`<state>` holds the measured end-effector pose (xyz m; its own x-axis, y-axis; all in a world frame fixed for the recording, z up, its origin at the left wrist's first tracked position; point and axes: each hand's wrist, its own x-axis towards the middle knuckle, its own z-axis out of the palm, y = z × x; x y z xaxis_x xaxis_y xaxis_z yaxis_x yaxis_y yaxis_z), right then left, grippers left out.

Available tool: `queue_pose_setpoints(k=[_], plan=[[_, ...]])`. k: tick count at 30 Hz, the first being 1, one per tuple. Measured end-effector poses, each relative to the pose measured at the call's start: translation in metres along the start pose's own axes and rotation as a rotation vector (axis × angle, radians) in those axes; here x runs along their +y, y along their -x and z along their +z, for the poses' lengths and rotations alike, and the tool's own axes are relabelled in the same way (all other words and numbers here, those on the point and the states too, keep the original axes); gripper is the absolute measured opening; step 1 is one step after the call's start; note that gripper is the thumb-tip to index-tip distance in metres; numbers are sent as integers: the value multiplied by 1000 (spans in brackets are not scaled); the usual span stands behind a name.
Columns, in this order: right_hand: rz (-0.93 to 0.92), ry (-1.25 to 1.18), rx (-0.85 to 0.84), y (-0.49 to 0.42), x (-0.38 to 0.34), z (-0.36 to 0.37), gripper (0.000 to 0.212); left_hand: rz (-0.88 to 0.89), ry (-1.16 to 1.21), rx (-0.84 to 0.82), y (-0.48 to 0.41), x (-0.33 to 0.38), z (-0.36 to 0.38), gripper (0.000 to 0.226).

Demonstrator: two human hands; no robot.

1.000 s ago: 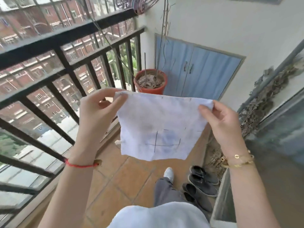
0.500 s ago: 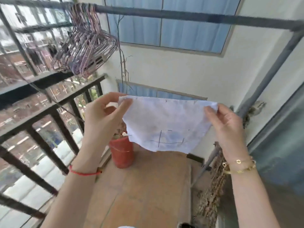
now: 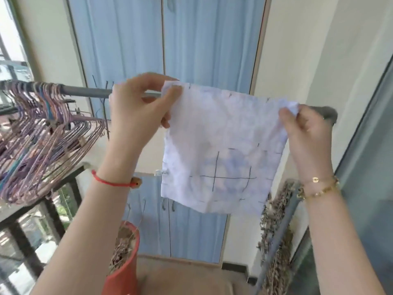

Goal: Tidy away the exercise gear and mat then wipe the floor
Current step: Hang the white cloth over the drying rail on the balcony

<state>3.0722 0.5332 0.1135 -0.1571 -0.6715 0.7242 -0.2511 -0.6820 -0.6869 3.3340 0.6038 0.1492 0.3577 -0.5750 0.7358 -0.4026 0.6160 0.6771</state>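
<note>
At the rail (image 3: 85, 91); left hand (image 3: 136, 111) grip pinches cloth (image 3: 223, 145) corner; right hand (image 3: 306, 133) likewise

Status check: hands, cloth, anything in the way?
Left hand, right hand each pinch a top corner. White cloth spread before the rail. Hangers bunched far left.

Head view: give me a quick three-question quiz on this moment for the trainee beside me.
1. True or false: only one hand holds the white cloth.
2. What hangs on the grey rail at the left? A towels, B clothes hangers, C shoes.
3. Which wrist wears the red cord?
Key: 1 false: the left hand and the right hand each pinch a top corner. 2 B. 3 the left.
</note>
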Motion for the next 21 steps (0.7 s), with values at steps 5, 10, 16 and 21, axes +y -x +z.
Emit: queue_pose_setpoints(k=[5,10,16,21], plan=[[-32,50,66,-64,4,23,41,30,-61,-21,-73,-20,24,5],[-13,100,78,-116,19,40,40,20,-106,-49,-123,-48,45,7],[-2,171,70,-174,23,63,30,-15,13,-15,-173,-68,68,9],[113,231,59,-213,42,89,41,-88,-38,-71,-200,-90,86,25]])
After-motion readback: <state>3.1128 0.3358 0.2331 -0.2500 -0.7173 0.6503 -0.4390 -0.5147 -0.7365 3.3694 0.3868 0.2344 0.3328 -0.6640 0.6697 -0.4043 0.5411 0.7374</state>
